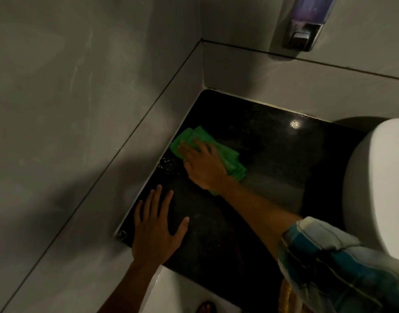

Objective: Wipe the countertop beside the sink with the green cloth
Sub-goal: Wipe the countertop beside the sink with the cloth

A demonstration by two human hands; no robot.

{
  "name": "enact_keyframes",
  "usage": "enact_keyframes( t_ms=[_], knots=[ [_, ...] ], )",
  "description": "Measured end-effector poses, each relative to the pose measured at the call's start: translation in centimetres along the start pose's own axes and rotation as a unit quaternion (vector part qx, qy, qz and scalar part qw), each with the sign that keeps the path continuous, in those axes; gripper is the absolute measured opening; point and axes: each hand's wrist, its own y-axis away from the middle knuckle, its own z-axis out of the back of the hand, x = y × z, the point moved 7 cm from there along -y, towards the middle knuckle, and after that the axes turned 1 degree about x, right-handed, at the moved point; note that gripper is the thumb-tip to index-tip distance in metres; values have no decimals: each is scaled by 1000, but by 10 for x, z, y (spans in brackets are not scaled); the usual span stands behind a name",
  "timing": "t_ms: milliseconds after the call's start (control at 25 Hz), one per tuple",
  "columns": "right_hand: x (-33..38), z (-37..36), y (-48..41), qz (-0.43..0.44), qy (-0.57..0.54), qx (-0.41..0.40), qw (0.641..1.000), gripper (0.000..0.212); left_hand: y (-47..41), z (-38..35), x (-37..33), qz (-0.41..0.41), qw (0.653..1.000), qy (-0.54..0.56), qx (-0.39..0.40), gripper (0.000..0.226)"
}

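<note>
A folded green cloth [232, 162] lies on the black speckled countertop [273, 154], close to the left wall. My right hand [203, 164] presses flat on top of the cloth, fingers spread toward the wall, covering its middle. My left hand [156, 227] rests open and flat on the countertop's near left corner, holding nothing. The white sink [379, 188] stands at the right edge of the countertop, partly cut off by the frame.
Grey tiled walls [81, 109] close the countertop on the left and at the back. A soap dispenser [304, 23] hangs on the back wall above. Pale specks [167, 164] dot the counter beside the cloth. A metal fixing [121, 234] sits at the counter's near left corner.
</note>
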Motion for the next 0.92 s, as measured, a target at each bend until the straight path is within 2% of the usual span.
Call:
enact_keyframes(
  t_ms=[80, 160, 240, 320, 360, 440, 640, 760, 920],
  knots=[
    [23, -12, 22, 77, 26, 26, 996, 53, 0, 1, 0, -3, 1000, 3, -6, 80],
    [-8, -9, 36, 59, 58, -10, 997, 54, 0, 2, 1, -5, 1000, 0, -8, 81],
    [-84, 5, 43, -76, 67, -60, 993, 54, -1, 1, 1, -6, 1000, 6, -5, 82],
    [-175, 26, 57, -267, 28, -87, 959, 54, -2, 0, 1, -7, 1000, 14, -6, 82],
    [-207, 36, 68, -336, 14, -105, 936, 53, -2, -1, 0, -9, 1000, 14, -5, 82],
    [-225, 45, 83, -378, -1, -126, 917, 51, -2, -2, 1, -11, 1000, 13, -1, 81],
    [-157, 28, 105, -335, -13, -104, 936, 49, 0, -2, 0, -20, 1000, 2, -11, 80],
    [-101, 19, 121, -351, -34, -81, 932, 51, 1, -4, 2, -24, 999, 15, -15, 76],
    [8, 1, 137, -377, -101, -80, 917, 52, 0, 2, 2, -22, 998, 55, -36, 68]
  ],
)
